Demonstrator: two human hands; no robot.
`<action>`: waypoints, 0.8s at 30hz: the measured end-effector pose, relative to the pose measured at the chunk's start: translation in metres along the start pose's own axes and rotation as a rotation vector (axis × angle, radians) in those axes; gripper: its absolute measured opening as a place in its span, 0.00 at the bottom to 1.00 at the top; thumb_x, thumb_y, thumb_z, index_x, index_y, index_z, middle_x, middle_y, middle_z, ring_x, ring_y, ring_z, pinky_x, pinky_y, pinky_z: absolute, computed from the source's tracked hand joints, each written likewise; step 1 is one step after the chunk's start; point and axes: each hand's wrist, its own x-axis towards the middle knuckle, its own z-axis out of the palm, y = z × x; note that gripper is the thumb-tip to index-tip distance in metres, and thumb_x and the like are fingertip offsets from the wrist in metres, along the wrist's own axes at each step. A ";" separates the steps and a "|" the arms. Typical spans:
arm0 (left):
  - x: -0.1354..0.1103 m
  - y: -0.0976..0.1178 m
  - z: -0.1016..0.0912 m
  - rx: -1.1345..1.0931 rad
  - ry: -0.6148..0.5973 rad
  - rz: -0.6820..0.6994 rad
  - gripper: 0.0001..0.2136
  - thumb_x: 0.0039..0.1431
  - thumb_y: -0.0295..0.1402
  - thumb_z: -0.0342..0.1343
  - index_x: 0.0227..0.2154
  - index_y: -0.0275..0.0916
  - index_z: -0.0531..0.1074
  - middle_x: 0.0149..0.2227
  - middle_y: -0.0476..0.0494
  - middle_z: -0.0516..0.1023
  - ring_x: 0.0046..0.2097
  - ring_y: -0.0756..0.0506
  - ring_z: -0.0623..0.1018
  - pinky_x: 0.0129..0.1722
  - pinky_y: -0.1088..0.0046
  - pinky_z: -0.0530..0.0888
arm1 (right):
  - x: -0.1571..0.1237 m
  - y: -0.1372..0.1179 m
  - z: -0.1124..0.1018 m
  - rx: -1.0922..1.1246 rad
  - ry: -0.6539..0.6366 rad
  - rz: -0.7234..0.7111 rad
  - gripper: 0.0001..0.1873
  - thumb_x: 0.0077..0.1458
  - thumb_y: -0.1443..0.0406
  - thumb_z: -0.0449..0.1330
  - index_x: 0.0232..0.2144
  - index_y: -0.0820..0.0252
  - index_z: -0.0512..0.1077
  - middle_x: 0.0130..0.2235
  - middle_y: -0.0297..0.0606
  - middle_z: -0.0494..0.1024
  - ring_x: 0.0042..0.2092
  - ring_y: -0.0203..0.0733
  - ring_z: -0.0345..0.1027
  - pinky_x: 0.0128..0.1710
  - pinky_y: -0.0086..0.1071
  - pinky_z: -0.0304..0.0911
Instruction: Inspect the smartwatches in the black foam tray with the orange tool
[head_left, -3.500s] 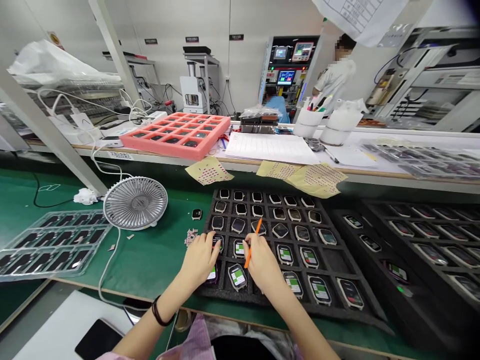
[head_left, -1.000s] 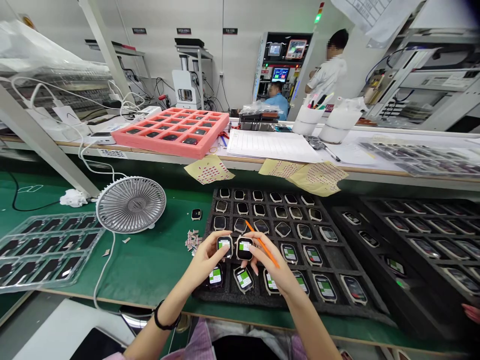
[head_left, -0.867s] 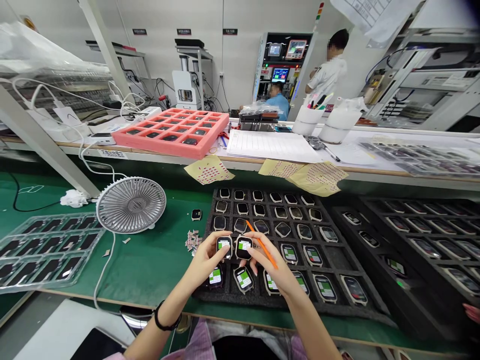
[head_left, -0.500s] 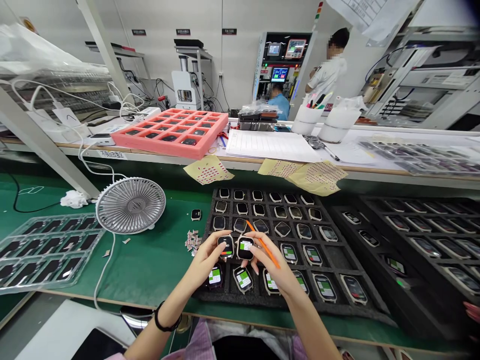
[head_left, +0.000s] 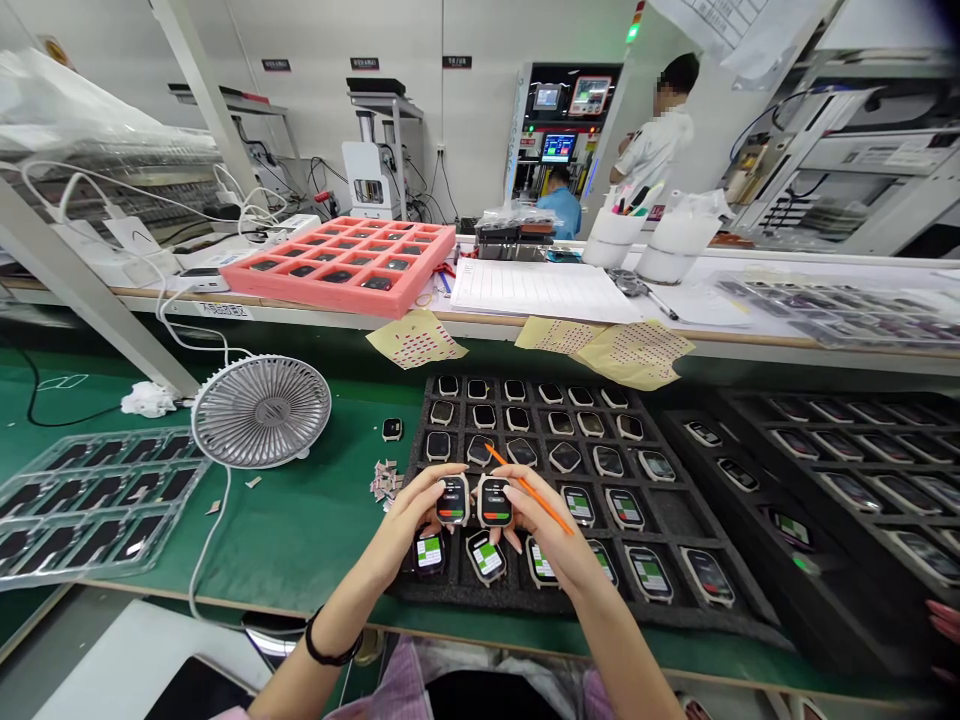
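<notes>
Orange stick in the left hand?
No, the orange stick is in the right hand, while the left hand holds only a smartwatch.

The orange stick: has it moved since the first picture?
Yes: the orange stick has swung round. Against the black foam tray, its far end leaned right earlier and now leans left.

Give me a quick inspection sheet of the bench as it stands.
Surface: green bench mat under a black foam tray.
Job's things: left watch and right watch held above the tray; more smartwatches in its cells.
Clutter: paper scraps, crumpled tissue, desk fan.
Hands: left hand holds the left watch; right hand holds the right watch and an orange stick.
Cables: white cable across the mat below the fan.
Surroundings: pink foam tray on the back bench; co-worker standing beyond.
</notes>
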 end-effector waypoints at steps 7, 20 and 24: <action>-0.001 0.001 0.003 0.142 0.025 0.114 0.19 0.61 0.41 0.50 0.54 0.43 0.65 0.42 0.44 0.72 0.35 0.49 0.70 0.29 0.78 0.67 | 0.000 -0.001 0.001 -0.110 0.011 -0.034 0.14 0.57 0.56 0.57 0.43 0.55 0.64 0.39 0.37 0.71 0.27 0.35 0.70 0.21 0.27 0.59; 0.001 -0.004 0.005 0.215 0.016 0.185 0.22 0.59 0.38 0.54 0.55 0.40 0.60 0.49 0.39 0.71 0.49 0.42 0.72 0.44 0.69 0.71 | 0.002 0.001 0.000 -0.166 -0.035 -0.018 0.19 0.55 0.57 0.59 0.46 0.53 0.60 0.45 0.40 0.69 0.33 0.36 0.71 0.22 0.27 0.60; 0.002 -0.004 0.004 0.187 0.017 0.191 0.21 0.61 0.41 0.51 0.55 0.40 0.61 0.51 0.39 0.70 0.51 0.42 0.71 0.45 0.70 0.70 | 0.002 0.002 0.000 -0.156 -0.027 -0.017 0.19 0.54 0.58 0.60 0.46 0.53 0.60 0.42 0.39 0.70 0.34 0.38 0.72 0.22 0.27 0.60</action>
